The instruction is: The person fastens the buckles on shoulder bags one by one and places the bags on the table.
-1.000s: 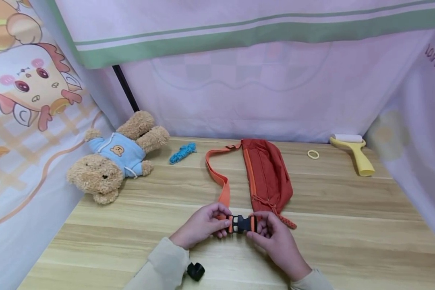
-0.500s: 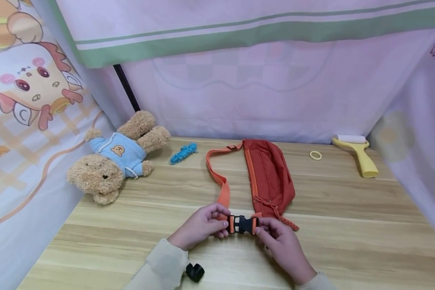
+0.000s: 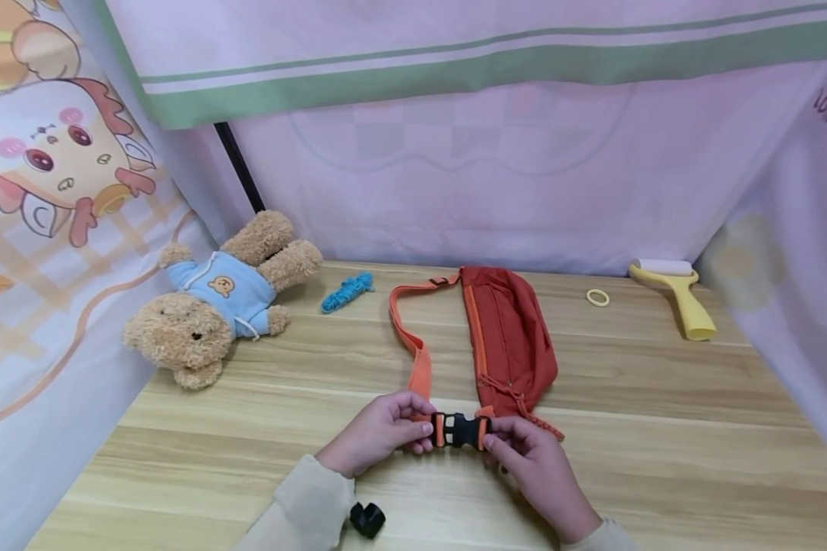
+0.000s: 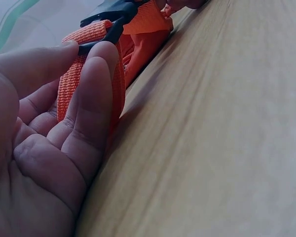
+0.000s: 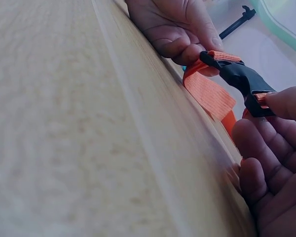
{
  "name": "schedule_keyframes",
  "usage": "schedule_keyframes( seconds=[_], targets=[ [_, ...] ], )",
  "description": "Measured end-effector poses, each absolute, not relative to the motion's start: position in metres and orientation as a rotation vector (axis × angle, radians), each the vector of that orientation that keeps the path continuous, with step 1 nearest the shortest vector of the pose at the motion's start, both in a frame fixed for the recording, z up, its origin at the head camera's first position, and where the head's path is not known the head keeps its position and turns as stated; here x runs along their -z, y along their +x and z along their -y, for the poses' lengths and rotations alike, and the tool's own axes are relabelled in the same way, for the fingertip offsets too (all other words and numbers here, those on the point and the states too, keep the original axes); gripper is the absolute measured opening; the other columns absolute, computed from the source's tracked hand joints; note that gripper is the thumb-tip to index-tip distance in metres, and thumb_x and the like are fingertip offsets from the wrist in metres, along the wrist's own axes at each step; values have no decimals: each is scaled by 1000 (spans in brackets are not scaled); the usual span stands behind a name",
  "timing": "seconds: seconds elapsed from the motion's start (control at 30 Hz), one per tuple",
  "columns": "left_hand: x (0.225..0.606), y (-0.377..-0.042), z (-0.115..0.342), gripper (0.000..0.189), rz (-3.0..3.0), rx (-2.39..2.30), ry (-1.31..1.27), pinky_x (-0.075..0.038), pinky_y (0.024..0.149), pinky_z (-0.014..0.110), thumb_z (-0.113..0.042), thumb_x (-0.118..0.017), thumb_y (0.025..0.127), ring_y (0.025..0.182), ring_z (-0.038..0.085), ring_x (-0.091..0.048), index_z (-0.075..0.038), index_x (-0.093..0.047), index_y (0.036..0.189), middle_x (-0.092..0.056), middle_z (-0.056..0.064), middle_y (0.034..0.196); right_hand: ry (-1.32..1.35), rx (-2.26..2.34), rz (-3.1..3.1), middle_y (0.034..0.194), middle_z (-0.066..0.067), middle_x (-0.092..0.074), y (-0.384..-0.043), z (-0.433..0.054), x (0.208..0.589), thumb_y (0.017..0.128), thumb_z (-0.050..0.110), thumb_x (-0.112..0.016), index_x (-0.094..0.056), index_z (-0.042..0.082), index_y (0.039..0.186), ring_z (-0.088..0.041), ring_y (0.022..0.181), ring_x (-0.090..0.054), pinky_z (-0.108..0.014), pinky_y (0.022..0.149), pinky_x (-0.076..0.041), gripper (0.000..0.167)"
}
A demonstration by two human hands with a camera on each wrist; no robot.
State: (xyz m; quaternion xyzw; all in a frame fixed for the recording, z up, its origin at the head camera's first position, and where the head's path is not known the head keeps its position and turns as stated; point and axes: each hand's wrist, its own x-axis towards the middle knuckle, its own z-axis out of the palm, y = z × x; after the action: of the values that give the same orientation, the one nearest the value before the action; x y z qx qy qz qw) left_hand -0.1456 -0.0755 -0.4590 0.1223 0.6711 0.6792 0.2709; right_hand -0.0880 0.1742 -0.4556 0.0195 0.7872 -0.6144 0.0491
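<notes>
A teddy (image 3: 210,314) lies far left on the worktop (image 3: 661,428). The left hand (image 3: 379,432) pinches the orange strap (image 3: 420,371) at one end of the black buckle (image 3: 460,431); the right hand (image 3: 534,467) pinches the other end, fingers curled. The buckle sits at the near edge, before the red bag (image 3: 510,337). A yellow roller (image 3: 682,298) lies far right.

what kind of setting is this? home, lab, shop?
Most likely a staged tabletop recording booth, not a lived-in room: a wooden table walled on three sides by hung cartoon-print bedsheets, with unrelated props laid out, such as a teddy bear, a lint roller and a red waist bag.
</notes>
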Motion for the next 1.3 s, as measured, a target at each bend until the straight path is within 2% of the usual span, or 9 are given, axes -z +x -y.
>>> schedule_keyframes(
  seconds=[0.27, 0.53, 1.03, 1.3],
  targets=[
    [461, -146, 75, 18, -1816, -1850, 313, -58, 67, 28, -1, -67, 95, 77, 19, -69, -1, -65, 113, -71, 13, 92, 89, 1866, -2397, 86, -8, -70, -89, -174, 456, 91, 10, -74, -72, 3, 104, -17, 75, -64, -28, 64, -55, 15],
    [459, -143, 74, 17, -1815, -1882, 320, -58, 69, 28, 0, -67, 94, 76, 18, -68, 4, -65, 111, -69, 11, 91, 39, 1894, -2383, 86, -10, -70, -89, -174, 456, 91, 6, -73, -70, -1, 104, -17, 74, -66, -29, 66, -57, 15],
    [460, -143, 73, 15, -1808, -1877, 314, -57, 68, 27, 0, -67, 94, 74, 16, -67, 5, -66, 109, -70, 10, 91, 22, 1873, -2393, 86, -10, -71, -90, -175, 458, 90, 4, -73, -71, -2, 105, -19, 75, -68, -28, 66, -57, 16],
    [460, -143, 73, 14, -1801, -1873, 327, -57, 69, 27, -1, -68, 94, 76, 16, -66, 5, -65, 107, -70, 10, 96, 20, 1889, -2373, 87, -10, -71, -89, -175, 457, 91, 6, -73, -71, -3, 107, -16, 75, -67, -28, 67, -57, 19]
  ],
)
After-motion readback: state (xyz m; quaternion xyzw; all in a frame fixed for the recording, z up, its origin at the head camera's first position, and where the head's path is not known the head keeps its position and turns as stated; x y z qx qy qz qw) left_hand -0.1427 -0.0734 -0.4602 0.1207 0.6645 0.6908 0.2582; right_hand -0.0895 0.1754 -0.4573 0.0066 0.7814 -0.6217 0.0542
